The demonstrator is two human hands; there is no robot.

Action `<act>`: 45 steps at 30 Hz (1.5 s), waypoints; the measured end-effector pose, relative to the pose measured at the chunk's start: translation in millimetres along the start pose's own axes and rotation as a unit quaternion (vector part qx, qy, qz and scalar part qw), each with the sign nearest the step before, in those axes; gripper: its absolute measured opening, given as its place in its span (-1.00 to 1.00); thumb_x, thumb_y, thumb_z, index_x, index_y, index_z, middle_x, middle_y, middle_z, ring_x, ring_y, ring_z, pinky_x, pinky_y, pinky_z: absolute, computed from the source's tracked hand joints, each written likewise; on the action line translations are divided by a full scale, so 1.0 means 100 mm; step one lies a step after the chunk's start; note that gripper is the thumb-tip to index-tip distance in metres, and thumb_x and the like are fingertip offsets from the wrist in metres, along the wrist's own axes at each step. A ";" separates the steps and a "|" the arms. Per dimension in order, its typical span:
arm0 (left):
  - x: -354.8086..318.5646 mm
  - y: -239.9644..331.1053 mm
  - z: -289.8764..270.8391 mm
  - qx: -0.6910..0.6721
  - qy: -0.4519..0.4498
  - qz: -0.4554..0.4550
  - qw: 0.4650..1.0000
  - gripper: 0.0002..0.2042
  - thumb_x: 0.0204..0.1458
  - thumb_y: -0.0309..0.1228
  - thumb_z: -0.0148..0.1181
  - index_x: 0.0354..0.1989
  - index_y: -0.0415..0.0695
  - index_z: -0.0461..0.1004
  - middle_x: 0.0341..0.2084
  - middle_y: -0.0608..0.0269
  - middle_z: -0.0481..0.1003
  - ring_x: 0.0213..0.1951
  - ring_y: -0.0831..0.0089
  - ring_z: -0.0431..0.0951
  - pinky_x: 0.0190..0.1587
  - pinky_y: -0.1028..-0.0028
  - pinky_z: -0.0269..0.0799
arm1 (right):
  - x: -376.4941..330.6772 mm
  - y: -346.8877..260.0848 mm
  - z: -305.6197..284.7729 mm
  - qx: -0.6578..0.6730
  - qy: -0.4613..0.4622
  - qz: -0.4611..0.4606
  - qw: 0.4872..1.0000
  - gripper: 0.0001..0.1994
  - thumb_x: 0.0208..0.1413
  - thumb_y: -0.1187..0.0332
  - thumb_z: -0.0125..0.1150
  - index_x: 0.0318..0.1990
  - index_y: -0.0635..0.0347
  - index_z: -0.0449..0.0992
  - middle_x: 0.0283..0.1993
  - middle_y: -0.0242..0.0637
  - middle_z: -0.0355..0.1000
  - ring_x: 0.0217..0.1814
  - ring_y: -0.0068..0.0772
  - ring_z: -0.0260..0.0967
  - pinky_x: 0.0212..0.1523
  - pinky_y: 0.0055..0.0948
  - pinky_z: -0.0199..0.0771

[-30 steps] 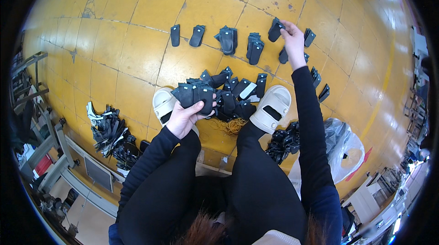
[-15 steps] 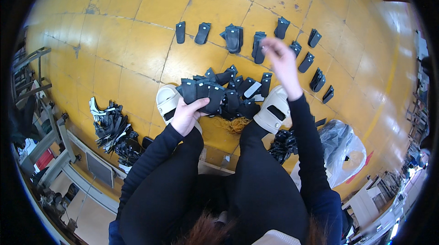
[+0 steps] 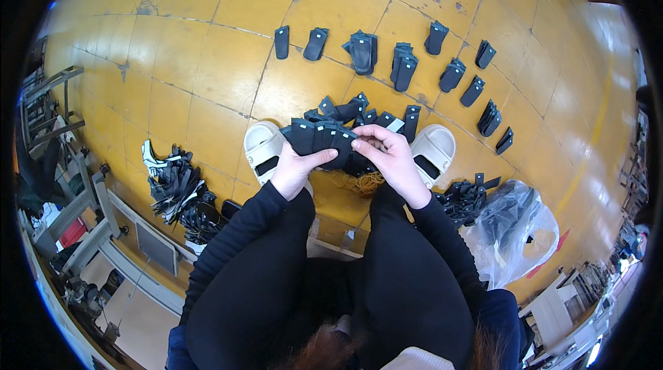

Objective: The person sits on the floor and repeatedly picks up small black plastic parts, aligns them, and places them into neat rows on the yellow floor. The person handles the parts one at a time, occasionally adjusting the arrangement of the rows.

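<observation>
My left hand [image 3: 293, 169] grips a fan of flat black tapered pieces [image 3: 316, 136] with small white labels, its thumb pressed on the front one. At the fan's right edge, my right hand [image 3: 394, 157] pinches a labelled piece between thumb and fingers. Behind both hands, between my feet, lies a loose pile of similar black pieces [image 3: 338, 110], partly hidden by the fan and my right hand. Farther off on the floor, similar pieces lie in separate small stacks, among them a wide stack [image 3: 362, 53] and a neighbouring stack [image 3: 404, 69].
Pale slip-on shoes [image 3: 262, 142] on my feet flank the pile. Orange cords [image 3: 366, 182] lie tangled below it. A heap of black strips [image 3: 176, 183] is at left, near a metal frame [image 3: 103, 225]. Dark pieces [image 3: 466, 201] and a clear plastic bag [image 3: 514, 228] lie at right.
My right hand has come back from the far stacks to the fan and now pinches its edge. The stack it was over is in full view. My left hand still holds the fan.
</observation>
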State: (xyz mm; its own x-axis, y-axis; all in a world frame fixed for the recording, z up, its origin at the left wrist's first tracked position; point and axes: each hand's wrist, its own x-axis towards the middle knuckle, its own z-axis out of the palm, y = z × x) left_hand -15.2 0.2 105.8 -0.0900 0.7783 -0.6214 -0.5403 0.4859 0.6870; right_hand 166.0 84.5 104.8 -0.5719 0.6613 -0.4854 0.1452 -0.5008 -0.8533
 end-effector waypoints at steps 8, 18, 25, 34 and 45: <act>-0.07 0.04 0.01 -0.124 0.021 -0.049 0.991 -0.68 0.01 -0.57 0.23 -0.04 -0.20 0.39 -0.17 0.25 0.52 -0.13 0.46 0.54 -0.08 0.45 0.48 | 0.02 -0.08 0.00 0.029 0.030 0.006 0.999 -0.87 0.08 0.49 0.22 -0.23 0.31 0.47 -0.36 -0.51 0.38 -0.32 -0.78 0.28 -0.31 -0.73 0.27; -0.03 -0.03 -0.04 -0.050 0.024 -0.043 0.998 -0.72 0.06 -0.56 0.15 -0.02 -0.19 0.38 -0.17 0.22 0.51 -0.16 0.42 0.55 -0.10 0.40 0.52 | 0.06 -0.01 -0.01 0.023 0.015 -0.003 1.000 -0.84 0.09 0.50 0.19 -0.17 0.30 0.47 -0.35 -0.48 0.42 -0.31 -0.74 0.31 -0.28 -0.69 0.33; -0.04 0.01 -0.03 -0.011 -0.039 -0.053 0.998 -0.74 0.12 -0.50 0.08 -0.03 -0.31 0.37 -0.20 0.03 0.53 -0.17 0.27 0.58 -0.05 0.32 0.51 | 0.08 0.35 -0.80 0.005 0.269 -0.051 0.962 -0.80 0.13 0.49 0.13 -0.09 0.31 0.46 -0.29 -0.44 0.44 -0.25 -0.64 0.34 -0.20 -0.62 0.36; -0.08 -0.01 -0.03 0.001 -0.054 -0.070 0.996 -0.74 0.12 -0.50 0.09 -0.03 -0.30 0.34 -0.22 0.01 0.53 -0.21 0.25 0.58 -0.07 0.31 0.51 | -0.16 0.93 -0.93 -0.226 0.407 -0.149 0.872 -0.86 0.05 0.50 0.21 -0.22 0.29 0.53 -0.41 -0.33 0.44 -0.46 -0.55 0.30 -0.37 -0.55 0.33; -0.09 -0.05 -0.11 -0.073 -0.057 -0.089 0.992 -0.49 0.25 -0.03 -0.19 0.06 -0.29 0.27 -0.15 -0.08 0.49 -0.16 0.18 0.56 -0.03 0.23 0.48 | -0.13 0.89 -1.67 0.043 0.574 -0.133 0.807 -0.83 0.12 0.49 0.17 -0.13 0.31 0.49 -0.33 -0.44 0.44 -0.42 -0.71 0.26 -0.41 -0.66 0.29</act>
State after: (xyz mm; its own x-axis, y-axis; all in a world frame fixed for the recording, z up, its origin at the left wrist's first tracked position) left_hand -21.0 -13.9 103.9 0.1088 0.7300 -0.6747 -0.6558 0.5628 0.5032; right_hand 321.0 124.3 3.2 0.5573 0.8091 -0.1864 0.0561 -0.2607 -0.9638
